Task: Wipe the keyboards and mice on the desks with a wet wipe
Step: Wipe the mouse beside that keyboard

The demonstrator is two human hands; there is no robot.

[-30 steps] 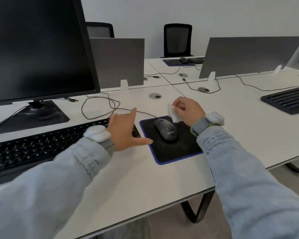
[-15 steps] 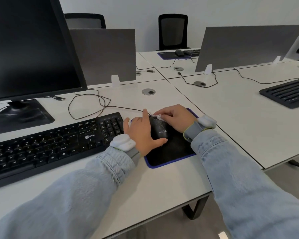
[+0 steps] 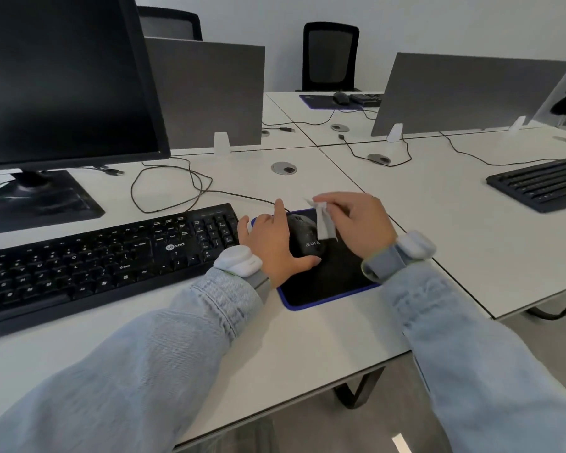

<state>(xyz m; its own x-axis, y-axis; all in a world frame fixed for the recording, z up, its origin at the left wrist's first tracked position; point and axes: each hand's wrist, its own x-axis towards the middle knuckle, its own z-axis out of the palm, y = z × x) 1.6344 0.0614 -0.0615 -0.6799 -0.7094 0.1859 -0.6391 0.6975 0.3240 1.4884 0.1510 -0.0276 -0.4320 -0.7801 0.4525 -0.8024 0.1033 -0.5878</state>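
Head view shows the left hand [image 3: 273, 246] gripping the black mouse [image 3: 304, 235] on the blue-edged mouse pad [image 3: 324, 289], thumb behind and index finger stretched forward, while the right hand [image 3: 360, 223] pinches the wet wipe [image 3: 324, 222] hanging onto the mouse top.

The mouse [image 3: 305, 237] is black with pale lettering and sits on a black mouse pad [image 3: 324, 286] edged in blue. The wipe [image 3: 324, 223] is white. The keyboard [image 3: 105, 256] is black with white legends. The bench [image 3: 307, 338] is white, both sleeves [image 3: 164, 348] pale blue denim.
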